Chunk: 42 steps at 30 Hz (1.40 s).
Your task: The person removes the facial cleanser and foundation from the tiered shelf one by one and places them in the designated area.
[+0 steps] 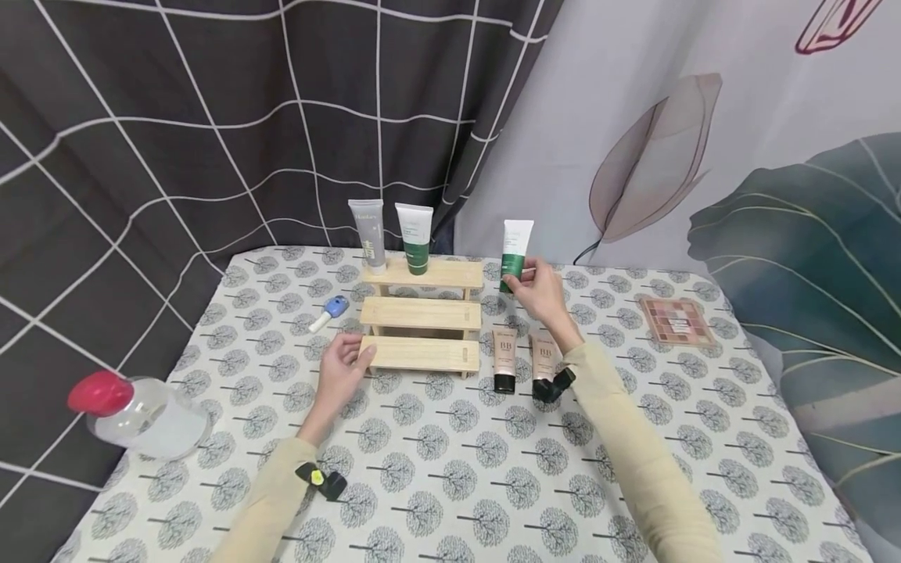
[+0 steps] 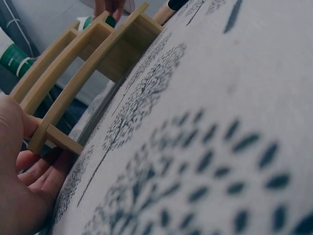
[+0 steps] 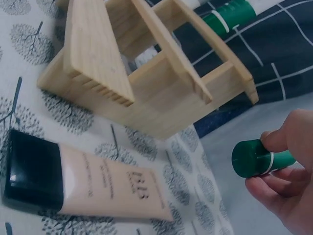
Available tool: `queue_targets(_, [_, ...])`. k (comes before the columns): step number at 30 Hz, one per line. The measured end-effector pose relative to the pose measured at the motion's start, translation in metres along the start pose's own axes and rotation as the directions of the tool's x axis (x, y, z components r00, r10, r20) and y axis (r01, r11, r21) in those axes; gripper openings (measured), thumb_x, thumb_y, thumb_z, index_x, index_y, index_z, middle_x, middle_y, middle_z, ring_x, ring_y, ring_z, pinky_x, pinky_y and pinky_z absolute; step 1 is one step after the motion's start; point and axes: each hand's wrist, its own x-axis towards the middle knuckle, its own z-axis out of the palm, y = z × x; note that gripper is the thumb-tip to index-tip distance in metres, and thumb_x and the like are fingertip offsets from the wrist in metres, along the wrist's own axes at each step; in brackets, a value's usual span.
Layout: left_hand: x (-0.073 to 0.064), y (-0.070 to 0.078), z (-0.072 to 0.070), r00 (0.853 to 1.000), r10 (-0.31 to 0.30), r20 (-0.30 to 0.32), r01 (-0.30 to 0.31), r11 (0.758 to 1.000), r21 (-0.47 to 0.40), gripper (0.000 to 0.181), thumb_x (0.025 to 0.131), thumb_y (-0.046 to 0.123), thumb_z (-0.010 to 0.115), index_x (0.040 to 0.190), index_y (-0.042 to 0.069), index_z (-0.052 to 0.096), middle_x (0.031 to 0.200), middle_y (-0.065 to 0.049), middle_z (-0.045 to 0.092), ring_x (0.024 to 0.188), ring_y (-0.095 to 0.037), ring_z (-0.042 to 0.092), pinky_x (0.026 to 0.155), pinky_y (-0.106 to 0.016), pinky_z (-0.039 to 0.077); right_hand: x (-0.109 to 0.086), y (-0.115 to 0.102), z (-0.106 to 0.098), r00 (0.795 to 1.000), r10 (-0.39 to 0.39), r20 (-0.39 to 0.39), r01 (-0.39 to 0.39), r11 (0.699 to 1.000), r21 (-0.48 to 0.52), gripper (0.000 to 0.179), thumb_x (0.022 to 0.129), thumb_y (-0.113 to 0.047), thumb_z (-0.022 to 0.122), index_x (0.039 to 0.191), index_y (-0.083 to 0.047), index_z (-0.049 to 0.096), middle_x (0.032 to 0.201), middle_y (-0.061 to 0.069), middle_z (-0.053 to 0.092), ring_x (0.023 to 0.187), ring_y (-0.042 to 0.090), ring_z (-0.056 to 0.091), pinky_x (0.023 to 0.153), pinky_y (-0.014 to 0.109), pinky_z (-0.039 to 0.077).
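My right hand [image 1: 540, 294] pinches a white and green squeeze tube [image 1: 518, 238] by its green cap [image 3: 252, 158], upright and to the right of a three-step wooden display rack [image 1: 421, 314]. With the thumb over the lowest step and the other fingers below it, my left hand [image 1: 342, 367] grips the rack's left end. On the top step stand a grey tube [image 1: 368, 233] and a second white and green tube [image 1: 415, 234], both cap down. Two beige BB cream tubes [image 1: 504, 356] with black caps lie on the table below my right hand.
A small blue and white bottle [image 1: 329, 313] lies left of the rack. Nearer, at the left edge, is a clear bottle with a red top [image 1: 151, 418]. A makeup palette [image 1: 677, 321] lies at the right. Curtains [image 1: 232, 117] hang behind the patterned tablecloth [image 1: 450, 485].
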Motion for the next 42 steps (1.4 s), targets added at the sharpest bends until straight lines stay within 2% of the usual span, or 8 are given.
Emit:
queue_targets(8, [0.0, -0.003, 0.0, 1.0, -0.007, 0.001, 0.007, 1.0, 0.013, 0.039, 0.096, 0.013, 0.068, 0.128, -0.005, 0.053, 0.133, -0.027, 0.062, 0.123, -0.037, 0.063, 0.107, -0.033, 0.055, -0.006, 0.019, 0.01, 0.995, 0.087, 0.05, -0.083, 0.993, -0.084, 0.056, 0.096, -0.029, 0.066, 0.134, 0.01, 0.05, 0.114, 0.028, 0.068, 0.098, 0.038, 0.069, 0.081, 0.043, 0.063])
queue_targets(15, [-0.003, -0.004, 0.001, 1.0, -0.017, 0.003, 0.017, 1.0, 0.018, 0.038, 0.095, 0.012, 0.069, 0.127, -0.004, 0.054, 0.131, -0.026, 0.063, 0.121, -0.037, 0.064, 0.101, -0.026, 0.058, -0.012, 0.029, 0.017, 0.974, 0.195, 0.115, -0.182, 0.977, -0.11, 0.058, 0.094, -0.034, 0.068, 0.129, 0.01, 0.053, 0.116, 0.028, 0.067, 0.099, 0.036, 0.068, 0.082, 0.04, 0.062])
queue_targets(21, [-0.004, -0.005, -0.001, 1.0, -0.019, -0.008, 0.019, 1.0, 0.02, 0.039, 0.095, 0.012, 0.07, 0.127, -0.004, 0.054, 0.131, -0.027, 0.063, 0.12, -0.037, 0.065, 0.101, -0.027, 0.058, -0.005, 0.029, 0.024, 0.966, 0.227, 0.124, -0.204, 0.964, -0.172, 0.045, 0.091, -0.038, 0.072, 0.105, 0.004, 0.065, 0.094, 0.018, 0.072, 0.074, 0.022, 0.066, 0.061, 0.026, 0.055])
queue_targets(24, [-0.004, -0.005, -0.003, 1.0, -0.024, -0.012, 0.025, 0.999, 0.02, 0.039, 0.095, 0.012, 0.069, 0.127, -0.004, 0.054, 0.131, -0.025, 0.063, 0.12, -0.036, 0.065, 0.1, -0.023, 0.057, 0.0, 0.029, 0.026, 0.962, 0.239, 0.135, -0.213, 0.96, -0.181, 0.041, 0.091, -0.039, 0.073, 0.094, 0.001, 0.067, 0.084, 0.014, 0.072, 0.065, 0.018, 0.064, 0.058, 0.024, 0.053])
queue_targets(29, [-0.002, -0.003, -0.002, 1.0, -0.019, -0.007, 0.019, 1.0, 0.003, 0.039, 0.095, 0.011, 0.069, 0.127, -0.005, 0.054, 0.132, -0.025, 0.063, 0.121, -0.036, 0.064, 0.1, -0.022, 0.057, 0.005, 0.025, 0.023, 0.954, 0.255, 0.16, -0.225, 0.957, -0.183, 0.041, 0.091, -0.038, 0.073, 0.101, 0.002, 0.07, 0.091, 0.016, 0.074, 0.068, 0.018, 0.067, 0.067, 0.027, 0.057])
queue_targets(36, [0.002, -0.001, 0.0, 1.0, -0.005, -0.004, 0.005, 1.0, -0.002, 0.04, 0.095, 0.011, 0.069, 0.128, -0.006, 0.053, 0.132, -0.027, 0.062, 0.121, -0.038, 0.063, 0.097, -0.017, 0.057, 0.007, 0.022, 0.013, 0.953, 0.249, 0.172, -0.199, 0.943, -0.266, 0.046, 0.094, -0.035, 0.067, 0.112, 0.006, 0.067, 0.105, 0.022, 0.071, 0.083, 0.025, 0.062, 0.071, 0.028, 0.053])
queue_targets(39, [0.002, -0.001, -0.001, 1.0, -0.005, -0.002, 0.005, 1.0, -0.004, 0.039, 0.096, 0.01, 0.068, 0.127, -0.007, 0.053, 0.132, -0.027, 0.062, 0.121, -0.039, 0.063, 0.097, -0.015, 0.056, 0.008, 0.022, 0.011, 0.956, 0.236, 0.174, -0.181, 0.942, -0.283, 0.048, 0.095, -0.032, 0.064, 0.12, 0.009, 0.065, 0.114, 0.026, 0.069, 0.095, 0.031, 0.064, 0.08, 0.035, 0.057])
queue_targets(42, [0.002, -0.001, -0.001, 1.0, 0.001, -0.001, -0.001, 1.0, -0.008, 0.039, 0.096, 0.01, 0.068, 0.127, -0.007, 0.053, 0.133, -0.027, 0.061, 0.122, -0.039, 0.063, 0.1, -0.02, 0.056, 0.008, 0.021, 0.01, 0.961, 0.222, 0.162, -0.171, 0.944, -0.281, 0.049, 0.097, -0.031, 0.062, 0.125, 0.009, 0.062, 0.123, 0.028, 0.066, 0.108, 0.038, 0.064, 0.094, 0.045, 0.058])
